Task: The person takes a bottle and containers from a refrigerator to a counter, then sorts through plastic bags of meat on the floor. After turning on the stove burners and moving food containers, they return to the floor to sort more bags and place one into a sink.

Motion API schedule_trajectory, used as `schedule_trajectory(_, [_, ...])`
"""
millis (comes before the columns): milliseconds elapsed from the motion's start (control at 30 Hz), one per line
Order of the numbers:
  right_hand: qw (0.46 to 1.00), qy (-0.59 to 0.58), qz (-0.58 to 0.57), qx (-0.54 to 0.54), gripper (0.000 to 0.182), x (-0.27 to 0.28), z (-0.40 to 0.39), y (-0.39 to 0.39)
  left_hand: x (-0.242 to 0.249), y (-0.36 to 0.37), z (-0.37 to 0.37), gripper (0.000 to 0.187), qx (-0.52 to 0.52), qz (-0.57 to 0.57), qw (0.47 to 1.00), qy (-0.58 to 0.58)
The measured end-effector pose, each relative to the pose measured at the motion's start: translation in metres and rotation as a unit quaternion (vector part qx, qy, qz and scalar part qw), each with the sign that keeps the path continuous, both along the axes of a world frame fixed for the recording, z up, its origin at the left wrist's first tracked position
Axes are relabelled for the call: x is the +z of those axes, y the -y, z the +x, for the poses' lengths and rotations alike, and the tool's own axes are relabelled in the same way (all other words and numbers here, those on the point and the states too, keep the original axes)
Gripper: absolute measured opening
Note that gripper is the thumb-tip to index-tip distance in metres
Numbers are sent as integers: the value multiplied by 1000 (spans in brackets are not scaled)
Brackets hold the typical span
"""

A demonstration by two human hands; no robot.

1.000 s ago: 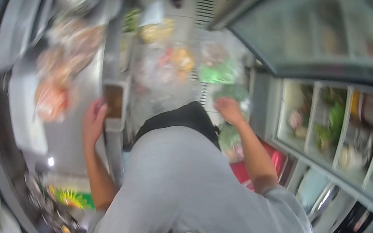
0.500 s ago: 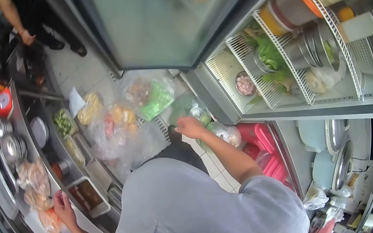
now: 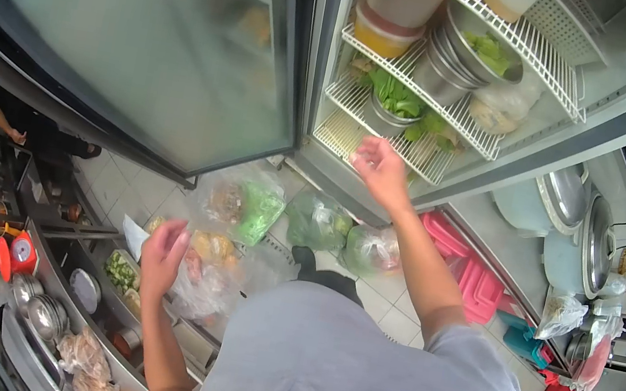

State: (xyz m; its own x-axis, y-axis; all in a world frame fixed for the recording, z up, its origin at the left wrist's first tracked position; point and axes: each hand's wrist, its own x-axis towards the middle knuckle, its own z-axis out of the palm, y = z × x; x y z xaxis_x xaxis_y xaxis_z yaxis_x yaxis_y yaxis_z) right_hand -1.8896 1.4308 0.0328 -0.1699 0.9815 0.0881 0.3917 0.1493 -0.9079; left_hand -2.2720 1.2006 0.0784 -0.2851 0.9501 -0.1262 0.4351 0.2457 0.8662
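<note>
Head view: right hand (image 3: 378, 171), fingers spread and holding nothing, reaches at frame centre toward the fridge's bottom shelf (image 3: 389, 144). Left hand (image 3: 163, 251) hovers loosely released over food bags (image 3: 244, 204) on the floor, lower centre. No bag is shelved yet, I judge.

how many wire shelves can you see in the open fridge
3: the top shelf under lidded tubs, the middle shelf under steel bowls of greens, and the bottom shelf by the right hand. Higher shelves may be hidden.

Right hand (image 3: 379, 169) raised, arm outstretched; left hand (image 3: 164, 257) lifted, fingers loose
</note>
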Motion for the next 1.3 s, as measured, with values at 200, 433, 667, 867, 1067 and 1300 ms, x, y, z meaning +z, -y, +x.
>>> schedule_trajectory(200, [977, -59, 186, -85, 57, 117, -1, -68, 59, -149, 77, 33, -99, 106, 986, 83])
schedule_trajectory(433, [970, -56, 209, -107, 78, 116, 3, -127, 69, -275, 117, 42, -180, 160, 968, 76])
schedule_trajectory(667, [958, 21, 227, -175, 111, 125, -25, -159, 84, -403, 154, 58, -235, 244, 940, 54])
schedule_trajectory(867, [917, -39, 256, -305, 124, 135, -62, -199, 76, -482, 179, 62, -221, 288, 927, 91])
schedule_trajectory(1067, [891, -23, 242, -384, 120, 136, -73, -221, 107, -457, 188, 62, -248, 259, 933, 28])
schedule_trajectory(1300, [881, 10, 254, -398, 113, 153, -77, -209, 96, -477, 182, 61, -286, 304, 908, 46])
